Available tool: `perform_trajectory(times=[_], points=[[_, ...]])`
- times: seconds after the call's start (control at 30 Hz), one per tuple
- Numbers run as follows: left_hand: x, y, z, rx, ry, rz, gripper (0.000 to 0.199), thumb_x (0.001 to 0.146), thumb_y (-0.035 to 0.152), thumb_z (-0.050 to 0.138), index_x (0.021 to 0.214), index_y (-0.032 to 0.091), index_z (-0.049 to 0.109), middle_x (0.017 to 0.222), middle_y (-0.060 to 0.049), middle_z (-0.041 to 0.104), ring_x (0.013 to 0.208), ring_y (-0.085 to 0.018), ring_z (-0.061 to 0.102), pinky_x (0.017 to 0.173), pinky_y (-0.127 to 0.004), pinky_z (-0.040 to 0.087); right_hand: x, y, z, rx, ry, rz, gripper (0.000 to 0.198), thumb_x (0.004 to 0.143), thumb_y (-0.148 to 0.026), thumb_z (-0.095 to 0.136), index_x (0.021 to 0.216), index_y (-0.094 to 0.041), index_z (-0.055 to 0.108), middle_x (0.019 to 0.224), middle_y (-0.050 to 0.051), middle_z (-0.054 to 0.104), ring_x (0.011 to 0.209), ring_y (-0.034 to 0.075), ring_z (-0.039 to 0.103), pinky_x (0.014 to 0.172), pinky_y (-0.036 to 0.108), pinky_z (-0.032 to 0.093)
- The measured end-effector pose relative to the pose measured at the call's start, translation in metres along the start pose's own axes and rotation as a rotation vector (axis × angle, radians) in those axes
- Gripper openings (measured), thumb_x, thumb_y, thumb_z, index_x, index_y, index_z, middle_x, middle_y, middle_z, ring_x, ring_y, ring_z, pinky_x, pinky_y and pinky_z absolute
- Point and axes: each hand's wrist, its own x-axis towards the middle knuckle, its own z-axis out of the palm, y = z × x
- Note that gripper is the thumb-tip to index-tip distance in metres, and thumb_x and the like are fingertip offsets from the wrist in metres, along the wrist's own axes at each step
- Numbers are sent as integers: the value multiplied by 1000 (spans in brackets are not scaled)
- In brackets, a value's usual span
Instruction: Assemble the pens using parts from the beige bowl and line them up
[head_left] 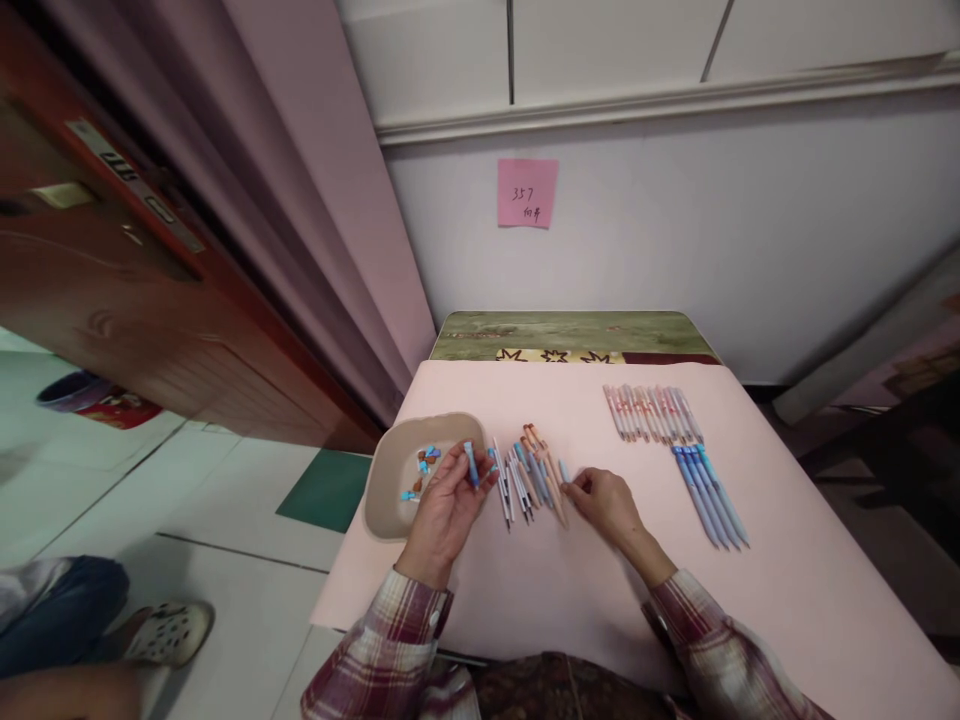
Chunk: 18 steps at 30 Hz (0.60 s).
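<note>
My left hand [446,510] is closed in a pinch on a short blue pen part [472,466], held up beside the tray. My right hand [606,502] pinches the near end of a light-blue pen barrel [564,470] low over the table. Between the hands lies a loose group of pen pieces: white refills [504,490] with dark tips, blue barrels [534,475] and peach barrels [553,490]. A beige tray [381,505] at the left contains several small blue and brown pen parts [429,458].
Toward the right lie a row of pinkish clear pens [652,412] and several blue pens [711,498] side by side. The pink-covered table [795,600] meets a wall bearing a pink note [527,193]. Another person's shoe [172,633] shows on the floor at left.
</note>
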Motion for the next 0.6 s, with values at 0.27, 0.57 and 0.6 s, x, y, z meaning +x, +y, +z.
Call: perform_trajectory(times=[0.27, 0.57, 0.6], points=[[-3, -2, 2, 61, 13, 57, 20, 81, 14, 67, 99, 17, 59, 88, -6, 71, 78, -16, 70, 86, -37, 54, -2, 4, -6, 52, -24, 48, 28, 80, -36, 53, 62, -20, 66, 56, 3, 68, 57, 17, 62, 56, 25, 36], [-6, -7, 8, 185, -13, 69, 28, 77, 20, 72, 100, 17, 55, 93, -8, 72, 77, -18, 71, 79, -31, 54, -9, 1, -16, 327, 27, 8, 29, 81, -44, 53, 67, -20, 64, 57, 2, 68, 58, 19, 66, 57, 25, 44], [-6, -7, 9, 191, -19, 64, 28, 77, 20, 72, 99, 17, 55, 92, -8, 72, 76, -17, 70, 77, -31, 54, -9, 0, -15, 388, 23, 0, 30, 81, -45, 53, 70, -19, 64, 58, 3, 68, 58, 19, 66, 58, 25, 45]])
